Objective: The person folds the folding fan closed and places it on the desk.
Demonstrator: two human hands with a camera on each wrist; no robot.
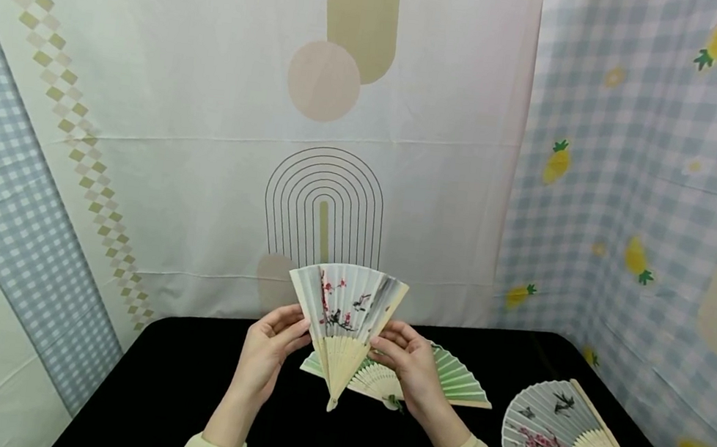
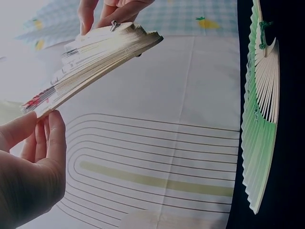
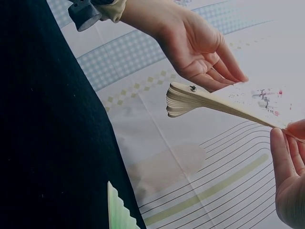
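Near the camera, the left hand (image 1: pixel 269 350) and right hand (image 1: pixel 407 362) pinch a half-spread white fan (image 1: pixel 345 316) above the black table (image 1: pixel 181 380), two open fans lying right.

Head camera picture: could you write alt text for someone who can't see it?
Two hands, the left hand and the right hand, hold a half-open paper fan painted with red blossoms above a black table. A green fan and a grey blossom fan lie open on it.

Three paper fans (image 1: pixel 346 309) (image 1: pixel 457 376) (image 1: pixel 549 441) (one held); two hands (image 1: pixel 269 350) (image 1: pixel 410 363).
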